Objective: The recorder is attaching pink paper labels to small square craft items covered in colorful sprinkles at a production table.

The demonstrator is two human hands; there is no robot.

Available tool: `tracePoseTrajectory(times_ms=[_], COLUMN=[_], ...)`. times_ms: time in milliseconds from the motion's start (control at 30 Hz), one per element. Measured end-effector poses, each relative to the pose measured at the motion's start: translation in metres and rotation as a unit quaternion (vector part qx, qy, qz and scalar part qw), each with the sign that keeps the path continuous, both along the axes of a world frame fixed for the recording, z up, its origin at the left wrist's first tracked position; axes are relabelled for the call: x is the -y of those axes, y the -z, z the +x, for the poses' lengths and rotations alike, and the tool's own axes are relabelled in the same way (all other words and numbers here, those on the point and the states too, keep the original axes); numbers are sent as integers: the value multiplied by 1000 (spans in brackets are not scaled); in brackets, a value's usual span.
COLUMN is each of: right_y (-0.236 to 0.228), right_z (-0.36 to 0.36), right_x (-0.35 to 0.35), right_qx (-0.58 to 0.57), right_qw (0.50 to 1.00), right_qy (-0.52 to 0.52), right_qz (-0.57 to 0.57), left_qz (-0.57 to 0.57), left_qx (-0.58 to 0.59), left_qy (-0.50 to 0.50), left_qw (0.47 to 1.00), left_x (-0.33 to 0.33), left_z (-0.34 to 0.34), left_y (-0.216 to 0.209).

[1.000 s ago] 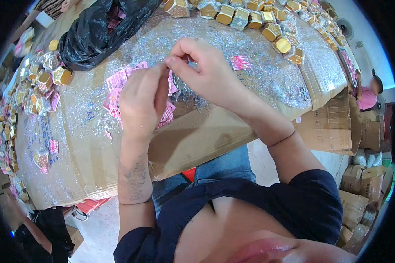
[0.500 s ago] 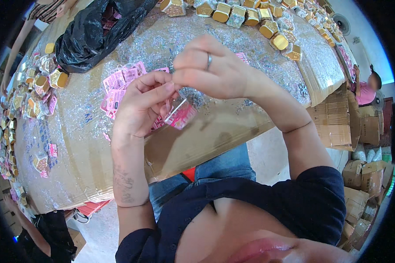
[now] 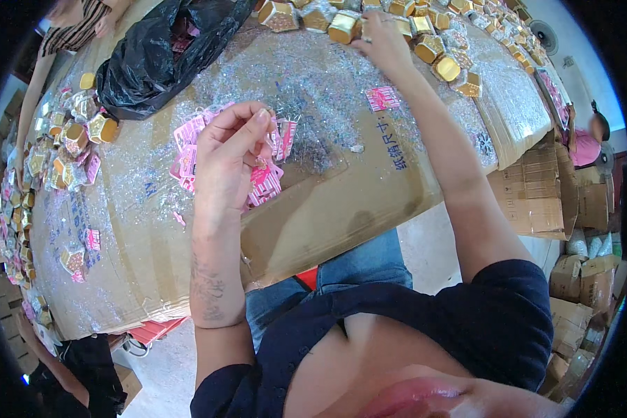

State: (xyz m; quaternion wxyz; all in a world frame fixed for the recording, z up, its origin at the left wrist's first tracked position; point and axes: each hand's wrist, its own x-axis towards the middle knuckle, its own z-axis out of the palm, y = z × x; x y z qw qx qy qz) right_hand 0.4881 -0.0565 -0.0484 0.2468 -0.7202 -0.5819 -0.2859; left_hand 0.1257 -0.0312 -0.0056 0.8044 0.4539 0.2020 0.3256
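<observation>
Over the pink card pile (image 3: 187, 159), the left hand (image 3: 231, 150) pinches, contents unclear; one card (image 3: 286, 137) shows at the pile's right, beside that hand. Well beyond the pile, the right hand (image 3: 383, 40) is among gold-bottomed packages (image 3: 343, 28), grip hidden.

Pink printed cards (image 3: 265, 184) lie overlapping in a loose pile left of centre; gold-ended, clear-wrapped pieces (image 3: 344, 27) crowd the top edge.

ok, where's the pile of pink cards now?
Head view, left of centre near the front edge of the cardboard surface: the pile of pink cards shows on both sides of the left hand, below and right of the black plastic bag.
</observation>
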Motion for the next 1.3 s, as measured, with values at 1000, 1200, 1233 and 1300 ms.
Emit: tracePoseTrajectory(times_ms=[1000, 1200, 1233, 1300], right_y=[-29, -51, -54, -56], right_z=[-182, -191, -191, -189], right_x=[46, 52, 53, 55], right_qx=[-767, -794, -794, -774], right_qw=[544, 489, 488, 530], right_qy=[-339, -360, -360, -346], right_qz=[23, 40, 40, 0], left_qz=[542, 528, 528, 539], left_qx=[-116, -158, -159, -160], left_qy=[-271, -243, -244, -246], left_qw=[787, 798, 798, 789], left_x=[16, 17, 17, 17], left_z=[6, 3, 3, 2], left_y=[-10, -10, -11, -11])
